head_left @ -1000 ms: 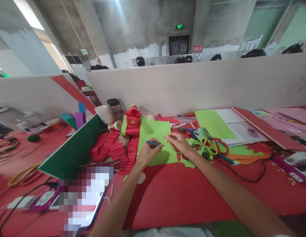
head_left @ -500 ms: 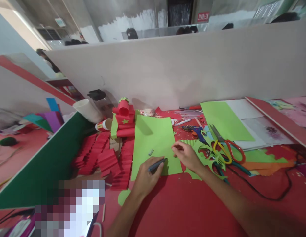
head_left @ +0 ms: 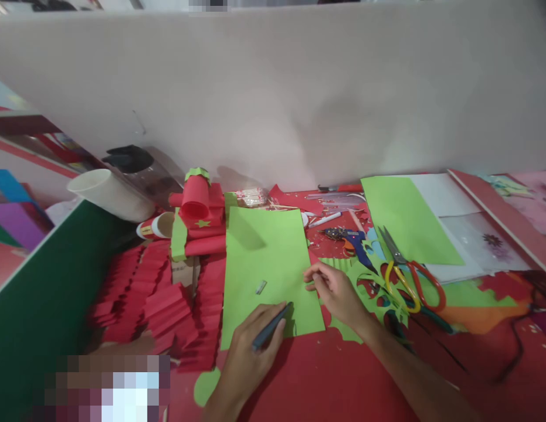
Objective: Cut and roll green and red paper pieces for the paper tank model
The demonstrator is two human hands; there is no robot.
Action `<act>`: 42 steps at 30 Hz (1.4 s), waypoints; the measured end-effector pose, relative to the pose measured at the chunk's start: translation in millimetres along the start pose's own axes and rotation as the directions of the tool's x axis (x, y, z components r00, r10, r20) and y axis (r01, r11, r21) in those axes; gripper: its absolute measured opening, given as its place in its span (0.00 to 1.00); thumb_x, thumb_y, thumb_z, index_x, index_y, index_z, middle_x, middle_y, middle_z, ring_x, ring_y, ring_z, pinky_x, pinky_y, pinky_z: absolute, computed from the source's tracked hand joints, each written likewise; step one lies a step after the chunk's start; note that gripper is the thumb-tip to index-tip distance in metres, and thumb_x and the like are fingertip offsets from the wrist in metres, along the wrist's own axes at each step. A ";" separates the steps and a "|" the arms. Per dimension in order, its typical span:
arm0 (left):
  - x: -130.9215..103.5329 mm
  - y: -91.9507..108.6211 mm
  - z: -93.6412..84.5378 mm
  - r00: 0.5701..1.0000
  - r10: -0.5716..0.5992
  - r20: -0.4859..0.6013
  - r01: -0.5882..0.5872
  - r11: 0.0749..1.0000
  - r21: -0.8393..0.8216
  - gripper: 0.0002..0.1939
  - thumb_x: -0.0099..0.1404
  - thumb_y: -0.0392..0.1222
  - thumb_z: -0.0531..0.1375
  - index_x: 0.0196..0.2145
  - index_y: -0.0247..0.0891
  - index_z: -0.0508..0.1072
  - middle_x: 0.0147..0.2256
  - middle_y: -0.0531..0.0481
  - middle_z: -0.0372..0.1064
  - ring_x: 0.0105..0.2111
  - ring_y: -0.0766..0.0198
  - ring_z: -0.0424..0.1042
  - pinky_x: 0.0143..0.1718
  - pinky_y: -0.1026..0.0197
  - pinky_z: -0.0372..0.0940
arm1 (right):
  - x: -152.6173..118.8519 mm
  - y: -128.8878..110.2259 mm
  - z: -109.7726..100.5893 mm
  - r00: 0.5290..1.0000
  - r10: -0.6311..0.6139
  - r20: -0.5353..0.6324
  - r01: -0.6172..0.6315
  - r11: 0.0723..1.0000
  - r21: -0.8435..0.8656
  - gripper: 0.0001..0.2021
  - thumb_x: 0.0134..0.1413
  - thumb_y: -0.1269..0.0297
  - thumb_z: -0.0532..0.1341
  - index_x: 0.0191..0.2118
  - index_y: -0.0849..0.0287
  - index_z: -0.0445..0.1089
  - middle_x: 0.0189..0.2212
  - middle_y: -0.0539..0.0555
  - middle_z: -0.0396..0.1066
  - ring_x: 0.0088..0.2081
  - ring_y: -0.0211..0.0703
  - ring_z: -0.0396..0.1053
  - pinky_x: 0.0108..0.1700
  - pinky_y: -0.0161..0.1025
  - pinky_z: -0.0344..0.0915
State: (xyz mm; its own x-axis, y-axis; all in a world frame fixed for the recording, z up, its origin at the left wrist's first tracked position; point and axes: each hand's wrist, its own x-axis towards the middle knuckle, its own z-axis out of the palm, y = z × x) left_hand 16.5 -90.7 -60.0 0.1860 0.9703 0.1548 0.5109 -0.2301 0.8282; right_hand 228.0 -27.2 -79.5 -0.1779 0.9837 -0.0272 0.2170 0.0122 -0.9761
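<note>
A green paper sheet [head_left: 266, 252] lies on the red table, with a small grey piece [head_left: 261, 287] on it. My left hand [head_left: 255, 346] grips a dark pen-like tool [head_left: 270, 328], its tip over the sheet's lower part near a short dark line. On the sheet's right edge rests my right hand [head_left: 332, 290], fingers curled together; whether they hold something I cannot make out. Right of that hand are green paper scraps [head_left: 369, 281] and scissors with yellow and red handles [head_left: 407, 278].
Folded red paper [head_left: 167, 305] and a red paper figure [head_left: 197, 205] stand left, by a white cup [head_left: 109, 193] and a green panel [head_left: 57, 293]. A blue glue gun [head_left: 354, 237] lies behind the scraps. Another green sheet [head_left: 409, 217] sits at right.
The view has tilted down and come closer to the table. My left hand with the dark tool has shifted slightly on the sheet, and a short dark line shows by its tip.
</note>
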 end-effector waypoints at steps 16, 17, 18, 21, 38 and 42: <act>-2.3 -1.3 3.1 0.998 -0.034 0.061 0.035 0.999 -0.015 0.13 0.67 0.41 0.57 0.48 0.43 0.76 0.41 0.46 0.75 0.39 0.61 0.75 0.41 0.62 0.69 | 0.4 0.1 -2.8 0.999 -0.030 0.020 0.030 0.999 -0.022 0.11 0.64 0.60 0.53 0.37 0.57 0.70 0.37 0.55 0.73 0.39 0.45 0.76 0.39 0.39 0.73; -2.5 -1.0 3.0 0.997 -0.029 0.065 0.030 0.999 -0.016 0.13 0.67 0.41 0.57 0.48 0.43 0.76 0.41 0.46 0.75 0.39 0.61 0.74 0.41 0.62 0.69 | 0.7 1.1 -2.8 0.999 -0.031 0.021 0.032 0.999 -0.022 0.11 0.64 0.61 0.53 0.37 0.57 0.70 0.37 0.55 0.73 0.39 0.46 0.75 0.39 0.39 0.73; -2.6 -0.6 2.8 0.997 -0.023 0.070 0.024 1.000 -0.015 0.13 0.67 0.41 0.56 0.48 0.43 0.76 0.40 0.46 0.75 0.38 0.61 0.74 0.41 0.62 0.69 | 1.1 2.3 -2.9 0.999 -0.033 0.021 0.034 0.999 -0.022 0.10 0.63 0.61 0.53 0.37 0.57 0.70 0.37 0.55 0.73 0.39 0.46 0.75 0.38 0.39 0.73; -2.9 0.4 2.0 0.997 -0.009 0.076 0.010 1.000 -0.009 0.13 0.67 0.42 0.56 0.46 0.43 0.77 0.39 0.45 0.75 0.37 0.61 0.74 0.40 0.62 0.69 | 2.5 6.0 -3.3 0.999 -0.042 0.022 0.042 0.999 -0.015 0.10 0.62 0.61 0.53 0.37 0.57 0.70 0.36 0.55 0.72 0.38 0.46 0.75 0.38 0.40 0.73; -2.2 1.0 0.8 0.995 -0.031 0.093 0.031 1.000 0.002 0.12 0.68 0.44 0.56 0.44 0.42 0.77 0.38 0.46 0.75 0.37 0.61 0.74 0.41 0.60 0.69 | 5.2 11.2 -4.0 0.998 -0.052 0.027 0.053 0.998 -0.035 0.09 0.61 0.63 0.54 0.38 0.57 0.70 0.35 0.56 0.73 0.39 0.46 0.76 0.39 0.41 0.73; -0.5 -0.3 2.4 0.997 -0.048 0.054 0.048 0.999 -0.006 0.13 0.68 0.44 0.56 0.46 0.42 0.77 0.39 0.46 0.75 0.37 0.61 0.74 0.41 0.61 0.69 | 5.2 10.6 -4.0 0.998 -0.058 0.027 0.059 0.998 -0.038 0.09 0.61 0.63 0.54 0.38 0.57 0.70 0.35 0.55 0.72 0.39 0.47 0.75 0.38 0.41 0.73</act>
State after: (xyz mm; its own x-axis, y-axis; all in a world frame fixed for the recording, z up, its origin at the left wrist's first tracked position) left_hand 18.2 -91.2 -61.6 0.2065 0.9747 0.0858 0.5146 -0.1827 0.8377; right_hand 233.2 -21.3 -89.1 -0.2157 0.9762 0.0236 0.2426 0.0769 -0.9671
